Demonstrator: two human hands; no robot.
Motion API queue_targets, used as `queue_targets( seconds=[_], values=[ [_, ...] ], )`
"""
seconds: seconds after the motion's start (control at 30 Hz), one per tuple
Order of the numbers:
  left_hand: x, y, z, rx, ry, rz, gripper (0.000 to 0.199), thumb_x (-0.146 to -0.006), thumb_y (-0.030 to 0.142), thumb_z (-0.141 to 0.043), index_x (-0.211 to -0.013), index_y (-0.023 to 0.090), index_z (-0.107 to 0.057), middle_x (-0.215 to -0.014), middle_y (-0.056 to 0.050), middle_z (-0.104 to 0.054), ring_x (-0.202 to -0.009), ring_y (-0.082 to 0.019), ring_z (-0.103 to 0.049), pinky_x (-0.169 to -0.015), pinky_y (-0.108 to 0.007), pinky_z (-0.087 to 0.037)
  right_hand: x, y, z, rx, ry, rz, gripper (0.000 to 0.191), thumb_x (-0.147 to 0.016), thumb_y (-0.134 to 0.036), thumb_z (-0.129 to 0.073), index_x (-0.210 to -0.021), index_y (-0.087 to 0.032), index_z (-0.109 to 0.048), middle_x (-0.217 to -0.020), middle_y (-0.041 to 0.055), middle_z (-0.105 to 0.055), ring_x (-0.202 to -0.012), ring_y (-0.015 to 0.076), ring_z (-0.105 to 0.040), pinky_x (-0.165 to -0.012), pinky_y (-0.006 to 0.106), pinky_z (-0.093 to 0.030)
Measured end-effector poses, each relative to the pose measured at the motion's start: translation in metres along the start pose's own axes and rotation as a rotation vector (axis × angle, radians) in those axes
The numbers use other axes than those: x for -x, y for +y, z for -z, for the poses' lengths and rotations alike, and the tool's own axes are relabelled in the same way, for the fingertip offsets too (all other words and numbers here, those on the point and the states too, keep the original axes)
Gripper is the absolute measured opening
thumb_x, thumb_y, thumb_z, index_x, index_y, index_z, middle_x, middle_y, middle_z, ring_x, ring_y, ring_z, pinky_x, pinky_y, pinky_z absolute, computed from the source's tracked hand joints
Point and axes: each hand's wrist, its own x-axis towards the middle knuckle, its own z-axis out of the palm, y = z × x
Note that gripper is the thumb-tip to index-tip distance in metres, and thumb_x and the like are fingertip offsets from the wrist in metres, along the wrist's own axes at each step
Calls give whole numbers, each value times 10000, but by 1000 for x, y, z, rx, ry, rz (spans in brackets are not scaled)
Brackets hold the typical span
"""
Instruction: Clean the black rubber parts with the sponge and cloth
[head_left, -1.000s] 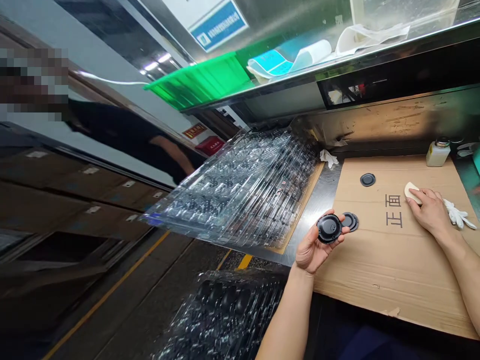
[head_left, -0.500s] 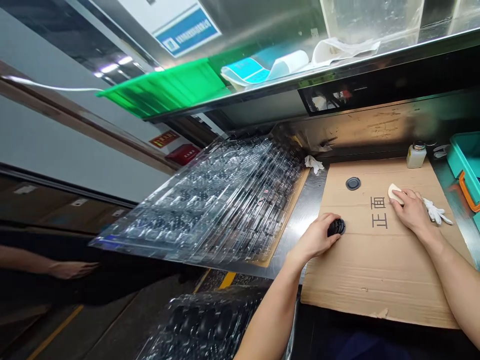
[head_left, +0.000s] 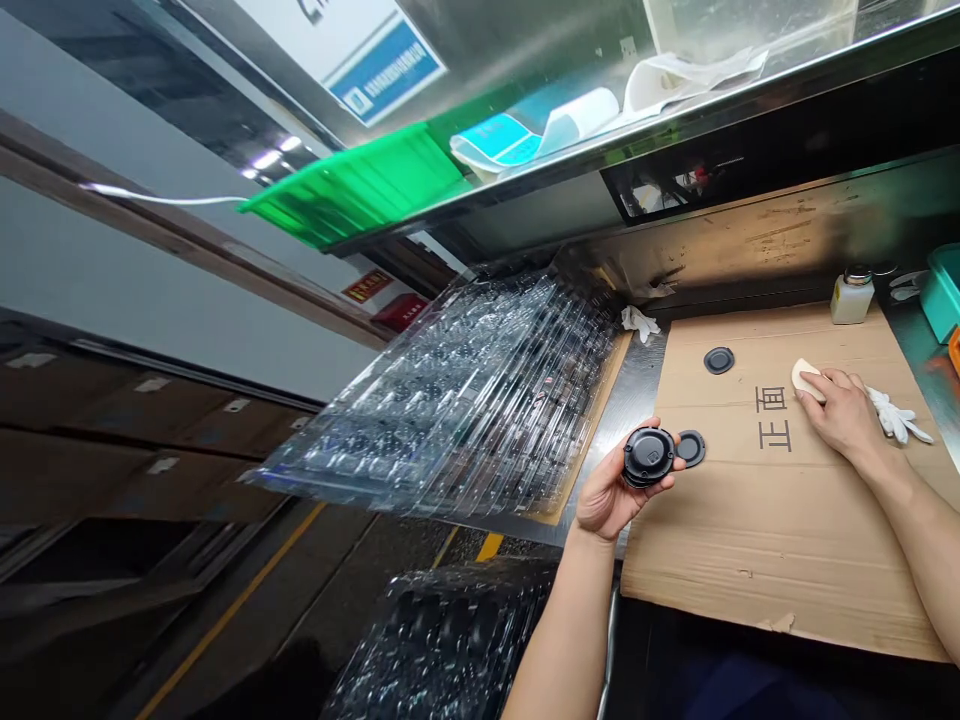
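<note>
- View, head camera; step in hand, as judged: black discs (head_left: 649, 455) held up, upper face turned toward the wearer.
- Handling, advised: grip at the rim only, so that the face shows whole and takes no finger marks.
- Handling, advised: a slow tilt under the light, since a dark, glossy face shows scuffs mainly by its reflections.
- Handling, advised: edges squared in the grip; more than one rim seems to show, and a loose lower piece could slide out. Exact count: cannot tell.
- Handling, advised: white pad (head_left: 805, 378) best set to the disc lightly and flat, should it be used; a hard press could shift the pieces in the grip.
- Left hand (head_left: 609, 497), one: palm up, fingers and thumb curled round the discs, pinching them by the edge, above the near left part of the cardboard sheet (head_left: 720, 540).
- Right hand (head_left: 844, 410), one: palm down over the sheet's right side, thumb and fingers drawn together on the white pad, which juts out past the fingertips; pad and disc well apart.
- Near disc (head_left: 693, 450), black: flat on the sheet, just beyond the left fingertips; contact with them, cannot tell.
- Far disc (head_left: 719, 360), black: flat on the sheet, farther back, alone.
- White glove (head_left: 898, 418), one: lying beside the right hand.
</note>
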Motion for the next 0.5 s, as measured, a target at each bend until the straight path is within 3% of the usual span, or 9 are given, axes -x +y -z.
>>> queue_targets(
  seconds=[0.13, 0.23, 0.3, 0.4, 0.5],
  values=[
    [-2, -1, -2, -12, -2, -4, 624, -875, 497, -676, -1394, 190, -513, -1317, -174, -634, -1101, -306, -694, -811, -351, -618, -1, 0, -1, -5, 6, 3, 385, -976, -408, -500, -1227, -204, -710, -1193, 128, -674, -1046, 295, -575, -943, 420, -443],
    [-4, 0, -1, -145, -6, -40, 663, -863, 542, -677, -1413, 216, -499, -1355, -171, -605, -1133, -325, -673, -884, -429, -595, 1, 0, 1, -10, -3, -3, 380, -975, -402, -501, -1231, -209, -706, -1191, 121, -672, -1044, 291, -568, -943, 411, -436],
    [-9, 3, 1, -400, 4, -91, 661, -833, 502, -727, -1398, 232, -518, -1376, -153, -586, -1187, -330, -636, -980, -494, -544, 2, -1, 2, -7, -3, -21, 364, -971, -393, -508, -1217, -217, -711, -1188, 117, -668, -1038, 291, -553, -938, 405, -429],
    [-21, 11, 0, -986, 11, -184, 540, -804, 365, -763, -1306, 243, -607, -1357, -114, -584, -1263, -301, -566, -1093, -501, -456, 2, -7, 1, 10, 7, -56, 326, -958, -386, -533, -1176, -237, -725, -1204, 108, -654, -1063, 305, -515, -947, 414, -415],
    [-40, 15, -6, -1387, -82, -249, 469, -807, 288, -724, -1268, 263, -641, -1317, -86, -601, -1258, -273, -556, -1131, -476, -412, -3, -23, 4, 40, -13, -81, 300, -947, -351, -559, -1165, -220, -719, -1239, 122, -641, -1104, 330, -501, -965, 456, -416]
  ],
)
